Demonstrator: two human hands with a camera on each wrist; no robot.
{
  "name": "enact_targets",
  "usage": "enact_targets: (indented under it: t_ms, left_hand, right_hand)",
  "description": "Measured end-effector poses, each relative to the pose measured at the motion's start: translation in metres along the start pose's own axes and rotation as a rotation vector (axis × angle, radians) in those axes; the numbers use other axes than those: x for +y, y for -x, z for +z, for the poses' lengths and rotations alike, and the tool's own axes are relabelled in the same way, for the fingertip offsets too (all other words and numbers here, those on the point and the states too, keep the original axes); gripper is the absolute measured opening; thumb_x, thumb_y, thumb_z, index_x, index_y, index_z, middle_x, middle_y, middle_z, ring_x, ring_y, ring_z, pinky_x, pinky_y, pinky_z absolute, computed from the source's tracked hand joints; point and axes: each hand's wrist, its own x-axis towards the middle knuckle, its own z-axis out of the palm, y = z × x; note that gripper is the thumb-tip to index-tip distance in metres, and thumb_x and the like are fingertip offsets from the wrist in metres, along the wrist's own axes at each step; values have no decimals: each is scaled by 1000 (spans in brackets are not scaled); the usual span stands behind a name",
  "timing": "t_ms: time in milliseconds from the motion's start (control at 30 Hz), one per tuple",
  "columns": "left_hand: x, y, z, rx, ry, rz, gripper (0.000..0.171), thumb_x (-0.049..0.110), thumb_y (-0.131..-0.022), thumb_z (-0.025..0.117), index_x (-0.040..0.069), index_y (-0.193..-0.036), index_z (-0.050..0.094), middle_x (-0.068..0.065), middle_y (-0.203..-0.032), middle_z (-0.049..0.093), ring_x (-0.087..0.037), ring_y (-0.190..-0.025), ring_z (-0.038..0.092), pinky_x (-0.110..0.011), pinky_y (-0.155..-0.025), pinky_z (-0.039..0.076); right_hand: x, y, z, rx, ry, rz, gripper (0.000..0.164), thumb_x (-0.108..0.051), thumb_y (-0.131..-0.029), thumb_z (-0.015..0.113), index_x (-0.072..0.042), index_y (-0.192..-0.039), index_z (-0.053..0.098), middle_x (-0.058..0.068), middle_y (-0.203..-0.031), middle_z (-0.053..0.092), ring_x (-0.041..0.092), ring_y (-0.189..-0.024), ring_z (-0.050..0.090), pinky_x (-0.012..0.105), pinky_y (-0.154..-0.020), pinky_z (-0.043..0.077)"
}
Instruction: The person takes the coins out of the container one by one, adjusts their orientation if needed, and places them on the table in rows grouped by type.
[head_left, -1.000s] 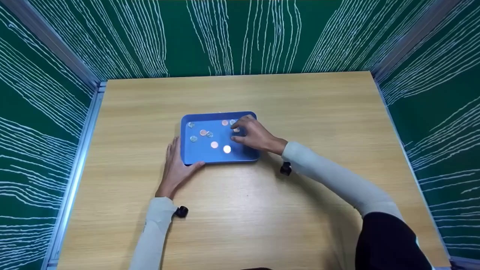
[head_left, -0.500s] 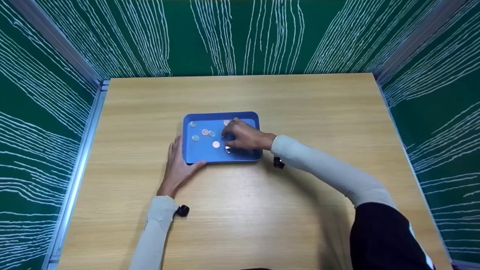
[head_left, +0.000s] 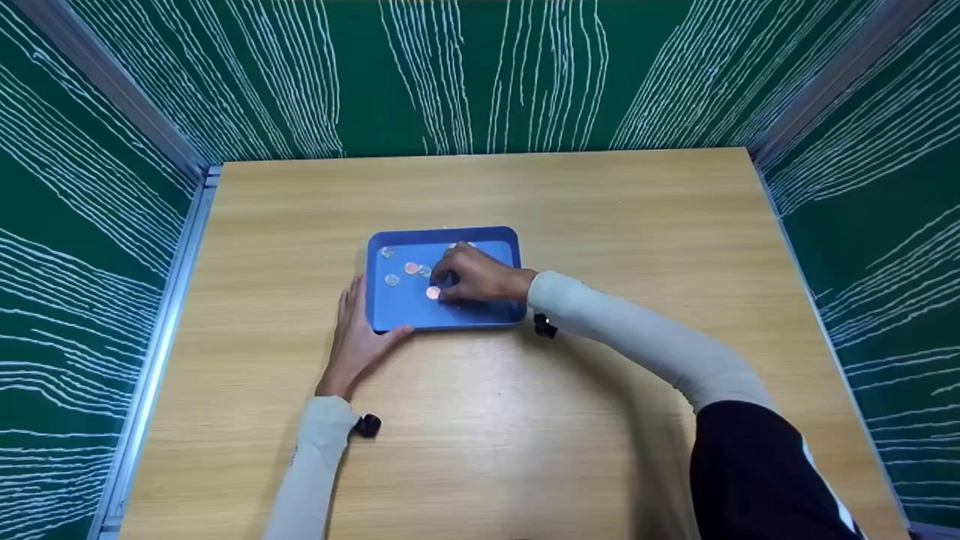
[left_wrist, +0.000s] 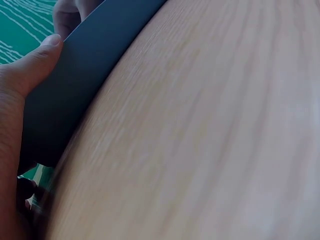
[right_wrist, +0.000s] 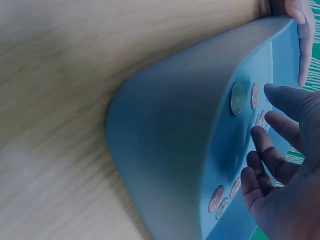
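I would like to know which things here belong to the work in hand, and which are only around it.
In the work:
blue tray
coins lying in it
left hand, touching the tray's corner
right hand, over the coins

Only around:
wooden table
green walls with white lines
black wrist devices

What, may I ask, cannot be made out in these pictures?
Head view: markings on the coins, too small.
Head view: anything beneath the right hand, which covers part of the tray.
Left wrist view: the tray's inside, hidden by its outer wall.
Right wrist view: part of the left hand, cut off by the top edge.
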Motion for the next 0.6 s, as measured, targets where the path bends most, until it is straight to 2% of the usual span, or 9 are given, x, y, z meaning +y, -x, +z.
enact_targets:
  t_ms: [100, 233, 467, 600]
  left_hand:
    - [0, 1, 0, 2, -1, 5, 132, 57, -87, 91, 7, -178, 9, -23, -183, 11, -46, -169, 4, -60, -137, 8]
    - [1, 0, 0, 2, -5, -3, 133, 59, -86, 91, 9, -178, 9, -22, -184, 10, -45, -169, 4, -61, -137, 8]
    - [0, 0, 0, 1, -8, -6, 133, 59, -86, 90, 8, -178, 9, -22, -184, 8, -46, -169, 2, -63, -136, 6]
    - [0, 2, -1, -3, -8, -16, 133, 60, -86, 90, 9, -178, 8, -20, -184, 7, -47, -169, 2, -66, -135, 7]
  right_hand:
    - [4, -4, 1, 12, -35, -24, 31, -15, -95, 88, 1, -121, 83, 14, -113, 81, 29, -105, 70, 47, -103, 49]
    - [11, -7, 3, -5, -74, -17, 31, -16, -95, 89, -2, -122, 83, 12, -113, 81, 29, -103, 67, 44, -101, 47]
    - [19, -8, 11, -18, -157, 37, 31, -16, -95, 89, -7, -124, 84, 9, -110, 75, 27, -105, 59, 38, -95, 44]
    - [22, -8, 18, 10, -150, 56, 29, -18, -95, 89, -8, -122, 84, 7, -112, 76, 24, -108, 60, 37, -98, 47]
